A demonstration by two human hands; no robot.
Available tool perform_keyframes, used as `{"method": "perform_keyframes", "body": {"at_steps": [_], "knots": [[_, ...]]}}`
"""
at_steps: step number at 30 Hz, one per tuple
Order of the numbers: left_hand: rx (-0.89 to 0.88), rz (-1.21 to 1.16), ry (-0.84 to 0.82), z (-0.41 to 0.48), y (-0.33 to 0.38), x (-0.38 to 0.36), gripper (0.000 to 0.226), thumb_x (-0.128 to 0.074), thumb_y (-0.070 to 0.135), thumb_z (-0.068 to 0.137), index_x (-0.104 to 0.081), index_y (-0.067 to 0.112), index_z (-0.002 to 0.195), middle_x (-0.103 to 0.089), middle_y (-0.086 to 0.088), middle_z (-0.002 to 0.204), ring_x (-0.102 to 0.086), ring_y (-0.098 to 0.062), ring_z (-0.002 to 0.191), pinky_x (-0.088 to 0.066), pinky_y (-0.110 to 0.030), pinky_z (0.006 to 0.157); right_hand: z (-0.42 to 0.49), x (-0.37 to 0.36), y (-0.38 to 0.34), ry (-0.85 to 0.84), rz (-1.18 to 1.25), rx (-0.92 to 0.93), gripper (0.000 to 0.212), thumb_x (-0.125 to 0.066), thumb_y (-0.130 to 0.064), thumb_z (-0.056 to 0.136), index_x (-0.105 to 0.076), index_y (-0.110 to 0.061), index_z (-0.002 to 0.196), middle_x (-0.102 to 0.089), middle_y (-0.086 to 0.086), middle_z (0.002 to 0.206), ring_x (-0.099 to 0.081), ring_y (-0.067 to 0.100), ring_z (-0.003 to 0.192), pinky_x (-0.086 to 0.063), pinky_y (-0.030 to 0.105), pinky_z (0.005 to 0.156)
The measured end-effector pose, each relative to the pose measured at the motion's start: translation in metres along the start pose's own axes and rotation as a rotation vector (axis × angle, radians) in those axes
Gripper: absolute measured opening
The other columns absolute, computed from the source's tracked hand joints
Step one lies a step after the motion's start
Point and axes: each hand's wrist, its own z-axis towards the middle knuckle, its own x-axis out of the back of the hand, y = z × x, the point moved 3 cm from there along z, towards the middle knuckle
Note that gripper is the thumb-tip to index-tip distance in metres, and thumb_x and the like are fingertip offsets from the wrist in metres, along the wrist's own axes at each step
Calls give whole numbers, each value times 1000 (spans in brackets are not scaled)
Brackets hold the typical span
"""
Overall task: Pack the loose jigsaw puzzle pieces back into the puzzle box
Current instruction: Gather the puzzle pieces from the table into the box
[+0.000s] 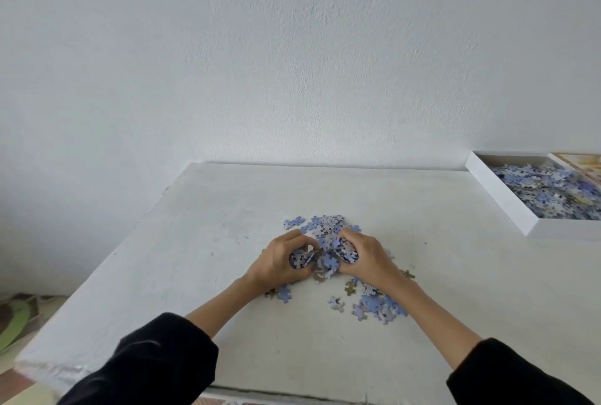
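At the middle of the white table (227,209), the left hand (279,258) and right hand (366,258) had their fingers curled around a heap of blue puzzle pieces (327,263), others lay scattered nearby, and the partly filled puzzle box (505,196) sat far right.

A plain white wall (292,47) with a faintly rough texture fills the view from 9 through 12 to 3 o'clock. Below it a white table (201,216) spreads from the centre down to 6 o'clock, its far edge against the wall and its top scuffed with small dark marks. At 8 o'clock a strip of floor (16,317) shows green and brown patterning. The light is soft and even.
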Motion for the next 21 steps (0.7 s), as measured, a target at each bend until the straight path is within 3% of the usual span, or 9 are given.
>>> {"method": "perform_keyframes", "body": {"at_steps": [3, 6, 7, 10, 14, 16, 18, 21], "knots": [[1, -11, 0, 0, -1, 1, 34, -72, 16, 67, -60, 19, 98, -47, 5, 97, -46, -7, 76, -41, -19, 66, 4, 5, 4, 44, 106, 5, 24, -69, -12, 77, -52, -24, 89, -40, -4, 55, -29, 9, 44, -24, 17, 46], [-22, -59, 6, 1, -1, 3, 36, -71, 14, 64, -52, 25, 93, -54, 2, 102, -54, -11, 89, -46, -24, 77, 9, 12, 5, 73, 159, -31, 22, -66, -12, 78, -55, -30, 83, -57, 14, 67, -40, 17, 48, -36, 31, 48], [-14, -80, 9, 0, -2, 3, 34, -69, 14, 66, -52, 25, 93, -58, 3, 100, -56, -9, 90, -48, -25, 78, 11, 15, 4, 93, 167, -38, 23, -66, -11, 79, -55, -32, 82, -60, 11, 71, -49, 22, 52, -42, 33, 51], [24, -143, 75, 0, -1, 4, 29, -69, 12, 75, -61, 24, 100, -64, 10, 96, -61, 2, 89, -50, -17, 81, 12, 26, -1, 115, 200, -33, 27, -67, -6, 79, -58, -31, 82, -64, -8, 78, -58, 8, 57, -46, 20, 52], [1, -162, 154, 4, 2, 5, 35, -69, 13, 81, -64, 31, 111, -64, 17, 95, -62, -3, 79, -53, -23, 71, 15, 41, -1, 152, 212, 9, 20, -68, -14, 79, -63, -32, 87, -66, -12, 81, -52, 32, 59, -44, 34, 54], [-13, -173, 173, 8, 3, 6, 30, -68, 16, 82, -67, 31, 108, -63, 19, 94, -61, -9, 70, -53, -29, 62, 18, 47, 0, 170, 211, 31, 22, -68, -15, 79, -62, -35, 86, -67, -5, 79, -54, 34, 61, -45, 38, 55], [-21, -188, 182, 13, 6, 6, 28, -67, 18, 82, -68, 31, 106, -63, 16, 90, -60, -15, 67, -51, -32, 59, 20, 53, -1, 168, 209, 48, 20, -69, -12, 79, -63, -30, 84, -66, 1, 73, -56, 25, 59, -43, 34, 53], [12, -221, 177, 20, 9, 4, 22, -67, 24, 80, -70, 32, 100, -64, 14, 86, -57, -17, 61, -50, -34, 55, 22, 60, 0, 157, 228, 64, 14, -69, -6, 78, -64, -19, 83, -63, -8, 72, -57, 1, 59, -40, 11, 55]]}}
